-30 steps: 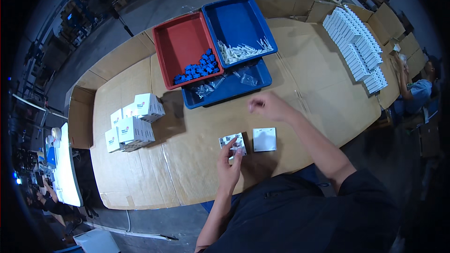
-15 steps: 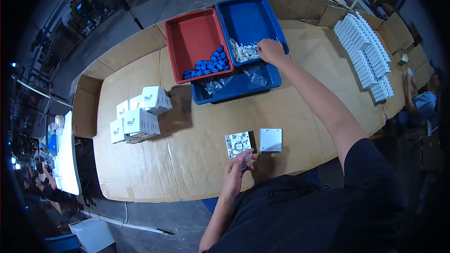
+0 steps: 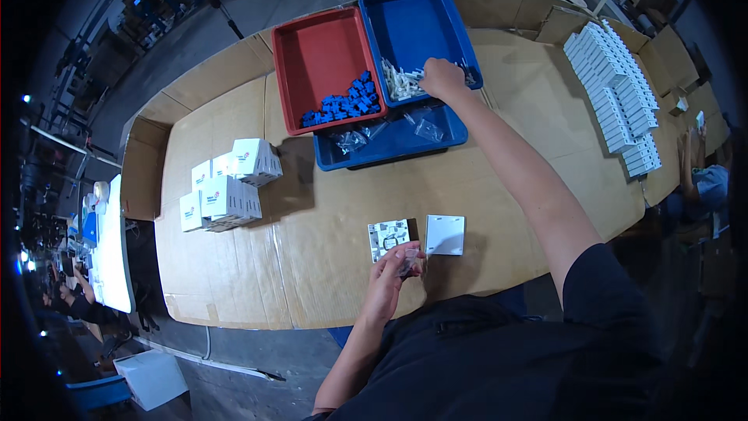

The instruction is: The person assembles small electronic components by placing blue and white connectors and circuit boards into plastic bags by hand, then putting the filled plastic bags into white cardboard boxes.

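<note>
My left hand (image 3: 384, 279) is closed around a small clear plastic bag (image 3: 407, 263), just in front of a white square piece with a grey and black pattern (image 3: 388, 238). Beside that piece lies a plain white square plate (image 3: 446, 235). At the far side, my right hand (image 3: 444, 78) reaches into the blue tray (image 3: 405, 19), among small white stick-like parts (image 3: 401, 84). Its fingers are curled down and partly hidden, and what they pinch does not show.
A red tray (image 3: 319, 47) holds blue plastic pieces (image 3: 343, 105). Under both trays, another blue tray (image 3: 331, 154) holds clear bags. White boxes (image 3: 226, 196) stand at the left. White stacked pieces (image 3: 612, 93) line the right. Cardboard walls (image 3: 210, 78) edge the table. Other people sit at both sides.
My right hand stays in the blue tray, shifted slightly among the white parts. My left hand still holds the clear bag. The whole view has shifted a little.
</note>
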### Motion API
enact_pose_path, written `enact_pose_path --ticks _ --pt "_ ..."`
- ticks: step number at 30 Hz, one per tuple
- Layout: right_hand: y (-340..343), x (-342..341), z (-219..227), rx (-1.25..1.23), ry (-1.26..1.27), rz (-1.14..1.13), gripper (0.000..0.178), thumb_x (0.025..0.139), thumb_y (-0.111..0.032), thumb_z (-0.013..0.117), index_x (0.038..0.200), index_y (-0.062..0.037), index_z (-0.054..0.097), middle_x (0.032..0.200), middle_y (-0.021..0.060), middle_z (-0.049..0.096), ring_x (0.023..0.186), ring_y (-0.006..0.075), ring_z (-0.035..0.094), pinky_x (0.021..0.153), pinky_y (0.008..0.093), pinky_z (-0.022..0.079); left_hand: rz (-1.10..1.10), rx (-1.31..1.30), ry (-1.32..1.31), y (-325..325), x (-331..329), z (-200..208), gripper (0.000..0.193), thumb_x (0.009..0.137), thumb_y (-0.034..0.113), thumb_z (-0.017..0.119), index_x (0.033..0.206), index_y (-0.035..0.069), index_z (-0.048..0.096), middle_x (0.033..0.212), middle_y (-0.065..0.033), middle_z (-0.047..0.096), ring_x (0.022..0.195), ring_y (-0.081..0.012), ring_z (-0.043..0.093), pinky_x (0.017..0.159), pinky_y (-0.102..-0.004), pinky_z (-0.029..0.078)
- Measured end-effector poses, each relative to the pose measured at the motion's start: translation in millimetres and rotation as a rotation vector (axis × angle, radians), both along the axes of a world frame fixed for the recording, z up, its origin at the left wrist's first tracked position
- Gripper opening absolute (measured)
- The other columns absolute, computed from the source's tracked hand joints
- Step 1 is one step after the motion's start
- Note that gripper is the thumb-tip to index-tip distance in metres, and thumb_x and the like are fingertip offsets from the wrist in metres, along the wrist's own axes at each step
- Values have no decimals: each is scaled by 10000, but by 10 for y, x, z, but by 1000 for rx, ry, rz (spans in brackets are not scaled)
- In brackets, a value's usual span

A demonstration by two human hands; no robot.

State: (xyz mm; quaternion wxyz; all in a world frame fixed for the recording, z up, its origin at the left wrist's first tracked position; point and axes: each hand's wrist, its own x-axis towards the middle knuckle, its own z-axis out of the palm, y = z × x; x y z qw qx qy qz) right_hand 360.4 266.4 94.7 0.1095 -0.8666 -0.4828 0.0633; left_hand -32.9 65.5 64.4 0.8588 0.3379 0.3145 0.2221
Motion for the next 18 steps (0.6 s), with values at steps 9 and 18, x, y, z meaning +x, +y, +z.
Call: enact_pose_path --ticks 9,18 --pt "7 -92 58 119 -10 36 216 840 -215 746 973 -48 770 1106 193 757 1035 403 729 892 498 589 97 -135 -159 52 42 75 491 1097 380 511 1384 -4 617 1150 -94 705 939 -184 658 892 -348 526" --pt "-1203 -766 500 461 1161 209 85 950 -90 736 994 -20 720 924 66 756 612 36 539 539 208 418 157 -343 -386 371 174 180 586 1118 448 429 1450 -27 519 1181 -86 710 949 -200 674 884 -370 546"
